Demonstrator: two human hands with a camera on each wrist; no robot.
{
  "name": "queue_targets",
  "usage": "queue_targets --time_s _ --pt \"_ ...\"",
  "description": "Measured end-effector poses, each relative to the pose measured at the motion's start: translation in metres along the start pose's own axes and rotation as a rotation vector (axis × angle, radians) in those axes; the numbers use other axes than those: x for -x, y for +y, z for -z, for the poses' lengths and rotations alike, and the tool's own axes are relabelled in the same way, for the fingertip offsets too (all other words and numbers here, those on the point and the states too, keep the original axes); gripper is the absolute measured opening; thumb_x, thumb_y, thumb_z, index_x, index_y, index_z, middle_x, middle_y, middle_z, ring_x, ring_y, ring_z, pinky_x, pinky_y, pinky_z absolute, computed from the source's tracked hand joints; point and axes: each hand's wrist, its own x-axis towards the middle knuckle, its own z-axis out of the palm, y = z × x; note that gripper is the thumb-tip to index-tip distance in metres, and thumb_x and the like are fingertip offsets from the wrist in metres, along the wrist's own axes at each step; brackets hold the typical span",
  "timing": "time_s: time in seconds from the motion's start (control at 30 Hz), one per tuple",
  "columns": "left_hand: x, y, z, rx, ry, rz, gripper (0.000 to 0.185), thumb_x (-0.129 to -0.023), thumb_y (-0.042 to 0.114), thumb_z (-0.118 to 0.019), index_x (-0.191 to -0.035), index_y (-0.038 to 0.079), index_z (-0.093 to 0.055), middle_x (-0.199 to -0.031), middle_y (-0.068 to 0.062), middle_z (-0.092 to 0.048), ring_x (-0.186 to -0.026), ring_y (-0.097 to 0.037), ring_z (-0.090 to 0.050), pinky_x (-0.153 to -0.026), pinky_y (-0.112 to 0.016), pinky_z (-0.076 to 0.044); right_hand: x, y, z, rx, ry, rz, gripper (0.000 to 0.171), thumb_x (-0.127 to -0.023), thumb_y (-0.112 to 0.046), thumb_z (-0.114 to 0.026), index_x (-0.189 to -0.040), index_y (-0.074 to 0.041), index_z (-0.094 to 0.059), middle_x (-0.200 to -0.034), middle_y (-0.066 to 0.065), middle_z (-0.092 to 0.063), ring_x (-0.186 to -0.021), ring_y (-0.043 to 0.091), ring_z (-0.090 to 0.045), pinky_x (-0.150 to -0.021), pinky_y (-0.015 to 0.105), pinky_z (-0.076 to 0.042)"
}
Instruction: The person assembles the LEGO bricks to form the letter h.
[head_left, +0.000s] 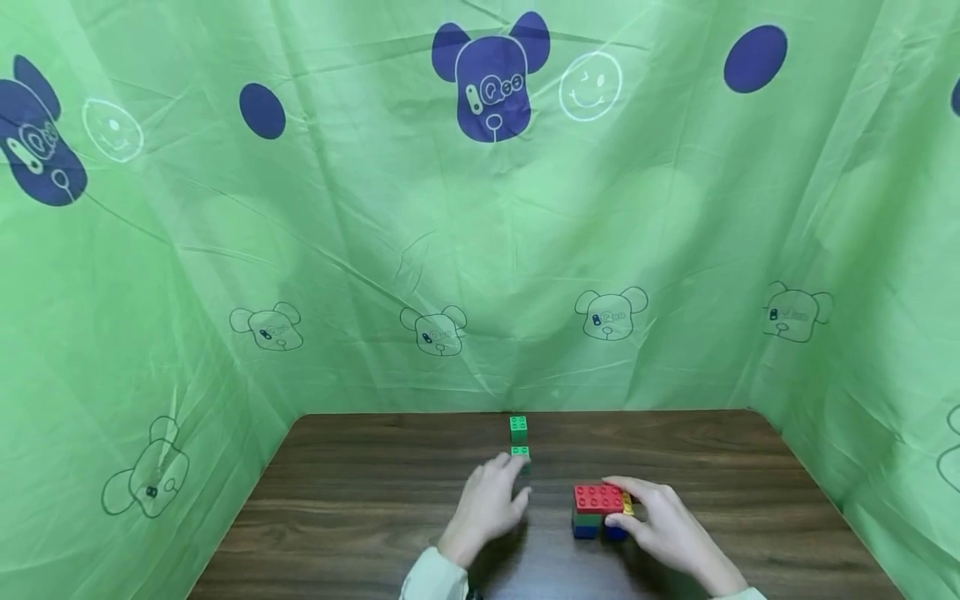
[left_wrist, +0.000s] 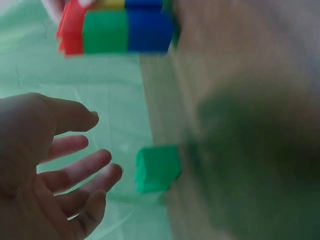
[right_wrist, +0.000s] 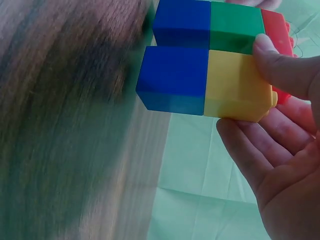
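Observation:
My right hand (head_left: 663, 521) grips a small structure of toy building bricks at its right end. A red brick (head_left: 598, 497) forms the top. Below it come a green brick (right_wrist: 236, 27) and a yellow brick (right_wrist: 235, 82), each on a blue brick (right_wrist: 172, 77). In the right wrist view the thumb lies across the structure near the red brick, fingers on the opposite side. My left hand (head_left: 487, 504) holds nothing, its fingers loosely bent and spread. It reaches toward the nearer green brick (head_left: 520, 452), which its fingertips partly overlap in the head view.
Another green brick (head_left: 518, 428) stands behind the nearer one, close to the table's back edge. The dark wooden table (head_left: 360, 500) is enclosed at the back and sides by a green printed curtain (head_left: 510, 250).

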Motion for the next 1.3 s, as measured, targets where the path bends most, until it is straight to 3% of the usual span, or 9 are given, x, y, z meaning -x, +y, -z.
queue_targets --time_s 0.13,0.27,0.5,0.7,1.03,1.3 --pt "-0.026 -0.015 0.006 -0.085 -0.019 0.037 0.042 -0.083 0.029 -0.068 -0.122 0.018 -0.059 -0.108 -0.004 -0.063 -0.09 -0.023 -0.062 -0.078 -0.04 -0.049 -0.002 0.005 -0.003 -0.031 -0.044 -0.016 0.045 -0.075 -0.031 -0.077 -0.116 -0.019 -0.063 -0.096 -0.013 -0.068 -0.087 0.0 -0.063 -0.07 0.026 -0.052" --pt "-0.043 -0.028 0.0 -0.117 -0.077 0.076 0.038 -0.084 0.028 -0.068 -0.121 0.021 -0.061 -0.109 -0.004 -0.062 -0.091 -0.023 -0.062 -0.075 -0.04 -0.048 -0.002 0.007 -0.006 -0.045 -0.059 -0.015 0.043 -0.075 -0.03 -0.077 -0.114 -0.024 -0.06 -0.093 -0.016 -0.067 -0.087 -0.001 -0.062 -0.07 0.024 -0.051" --pt "-0.051 -0.033 -0.015 -0.17 -0.192 0.105 0.042 -0.08 0.035 -0.073 -0.119 0.022 -0.062 -0.103 -0.003 -0.06 -0.086 -0.022 -0.06 -0.071 -0.038 -0.046 -0.004 0.009 -0.01 -0.058 -0.04 0.022 0.039 -0.075 -0.03 -0.078 -0.109 -0.026 -0.061 -0.092 -0.015 -0.066 -0.087 -0.001 -0.063 -0.07 0.024 -0.052" --pt "-0.057 -0.031 -0.024 -0.165 -0.25 0.127 0.047 -0.079 0.039 -0.074 -0.12 0.021 -0.06 -0.105 -0.003 -0.059 -0.09 -0.024 -0.059 -0.078 -0.041 -0.046 -0.004 0.008 -0.009 -0.073 -0.044 0.011 0.037 -0.075 -0.03 -0.077 -0.109 -0.026 -0.061 -0.093 -0.014 -0.067 -0.088 0.002 -0.064 -0.07 0.024 -0.053" --pt "-0.057 -0.032 -0.035 -0.129 -0.211 0.165 0.039 -0.078 0.033 -0.075 -0.112 0.018 -0.064 -0.097 0.001 -0.061 -0.088 -0.023 -0.061 -0.075 -0.04 -0.048 -0.004 0.004 -0.005 -0.09 -0.098 -0.053 0.037 -0.076 -0.029 -0.077 -0.109 -0.028 -0.059 -0.094 -0.017 -0.066 -0.09 0.001 -0.063 -0.071 0.024 -0.053" --pt "-0.059 -0.033 -0.041 -0.113 -0.189 0.152 0.037 -0.075 0.032 -0.077 -0.107 0.018 -0.065 -0.091 0.002 -0.06 -0.084 -0.02 -0.062 -0.072 -0.038 -0.048 -0.003 0.006 -0.005 -0.088 -0.069 -0.004 0.036 -0.077 -0.029 -0.076 -0.109 -0.023 -0.06 -0.093 -0.013 -0.067 -0.088 0.002 -0.064 -0.07 0.024 -0.053"
